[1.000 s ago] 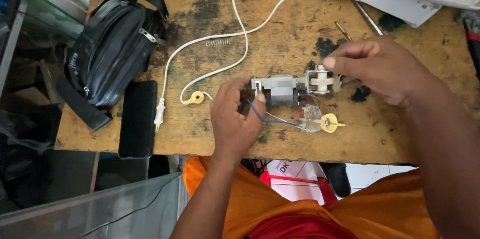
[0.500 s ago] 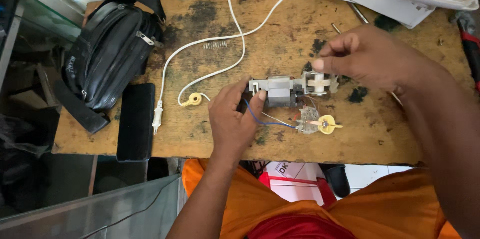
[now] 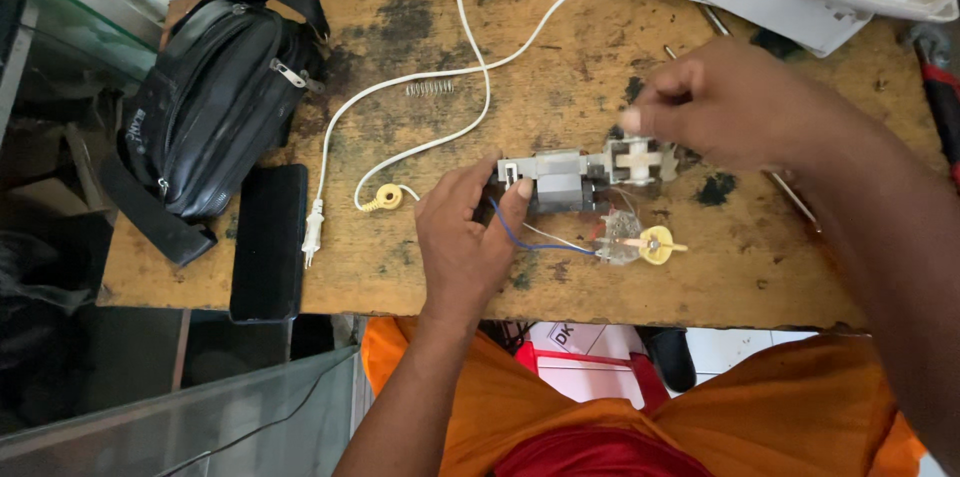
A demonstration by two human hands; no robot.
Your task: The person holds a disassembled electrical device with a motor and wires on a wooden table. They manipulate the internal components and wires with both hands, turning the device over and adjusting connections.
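- While steadying the motor (image 3: 560,180) on the bench (image 3: 400,57), lying with its long axis side to side between both hands.
- Left hand (image 3: 462,237): pinching the motor's near end, fingers closed on it.
- Right hand (image 3: 745,107): hovering over the far end, fingertips curled beside the white bracket (image 3: 637,159); grip unclear.
- Trailing below: blue wire (image 3: 530,240), yellow part (image 3: 658,245).

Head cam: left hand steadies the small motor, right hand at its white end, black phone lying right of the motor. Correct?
Not quite. In the head view the black phone lies left of the small motor, beside the black bag. The rest holds: left hand steadies the motor, right hand is at its white end.
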